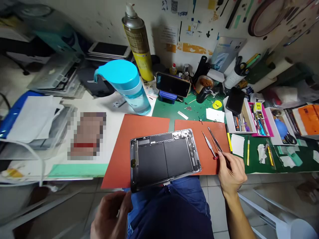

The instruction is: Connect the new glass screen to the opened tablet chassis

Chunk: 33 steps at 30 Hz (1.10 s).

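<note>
An opened tablet [152,162], its back shell with two black battery cells and bare circuitry showing, lies slightly turned on an orange-brown mat [114,159] and reaches over the front edge. My right hand [231,171] is closed around the near end of dark tweezers [214,139], whose tips point away from me over the mat. Just left of the tweezers lies a silver screwdriver [209,145] with a red end. My left hand [112,212] is curled below the tablet's near left corner, close to it; whatever its fingers pinch, if anything, is hidden.
Behind the tablet stand a blue-lidded water jug [129,89], a tall spray can [139,46] and a phone on a blue stand [172,85]. Tool boxes [240,116] line the right. Yellow pens and paper scraps lie nearby. Plastic bins with papers [35,116] fill the left.
</note>
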{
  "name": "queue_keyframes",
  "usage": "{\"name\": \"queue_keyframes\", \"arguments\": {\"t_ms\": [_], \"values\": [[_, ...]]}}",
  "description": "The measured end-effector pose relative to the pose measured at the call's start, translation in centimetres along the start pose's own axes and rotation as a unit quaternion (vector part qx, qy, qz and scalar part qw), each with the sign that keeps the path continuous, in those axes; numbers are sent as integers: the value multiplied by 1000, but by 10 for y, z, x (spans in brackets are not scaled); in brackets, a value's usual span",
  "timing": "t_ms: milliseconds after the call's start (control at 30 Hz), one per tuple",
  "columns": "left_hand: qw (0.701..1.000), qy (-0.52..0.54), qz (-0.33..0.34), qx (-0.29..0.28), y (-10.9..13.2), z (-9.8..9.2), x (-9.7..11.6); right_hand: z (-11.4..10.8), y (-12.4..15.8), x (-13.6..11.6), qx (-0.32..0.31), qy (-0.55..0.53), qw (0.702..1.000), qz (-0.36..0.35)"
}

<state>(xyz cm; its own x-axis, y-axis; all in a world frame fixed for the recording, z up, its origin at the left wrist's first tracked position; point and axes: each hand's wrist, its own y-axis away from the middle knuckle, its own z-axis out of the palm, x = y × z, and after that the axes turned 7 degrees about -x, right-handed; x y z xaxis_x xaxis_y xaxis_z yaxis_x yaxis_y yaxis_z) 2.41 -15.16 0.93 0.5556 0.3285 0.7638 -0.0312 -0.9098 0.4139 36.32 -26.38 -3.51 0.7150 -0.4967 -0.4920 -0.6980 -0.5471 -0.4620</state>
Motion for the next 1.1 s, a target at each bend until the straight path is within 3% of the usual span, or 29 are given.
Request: {"name": "queue_keyframes", "arguments": {"t_ms": [167,300,467,667,767,867,933,1000,1100], "values": [[992,127,-5,-12,-1,13,-6,-6,4,-3,-20,15,999,-30],[985,159,-54,-35,-5,17,-6,-14,14,-33,-39,-48,998,-24],[966,237,-97,-45,-4,18,-1,-14,26,-71,-191,-114,970,98],[946,299,-117,-51,-7,17,-2,-7,20,-66,-244,-136,942,188],[936,329,-109,-53,-9,15,4,-5,13,-62,-307,-241,885,253],[923,370,-90,-54,-10,13,16,-4,7,-65,-366,-372,788,327],[904,418,-71,-50,-11,13,24,-4,5,-70,-375,-416,740,372],[877,475,-52,-49,-12,17,30,-4,6,-76,-371,-444,718,387],[840,539,-23,-68,-10,32,32,-5,20,-84,-358,-478,718,358]]}}
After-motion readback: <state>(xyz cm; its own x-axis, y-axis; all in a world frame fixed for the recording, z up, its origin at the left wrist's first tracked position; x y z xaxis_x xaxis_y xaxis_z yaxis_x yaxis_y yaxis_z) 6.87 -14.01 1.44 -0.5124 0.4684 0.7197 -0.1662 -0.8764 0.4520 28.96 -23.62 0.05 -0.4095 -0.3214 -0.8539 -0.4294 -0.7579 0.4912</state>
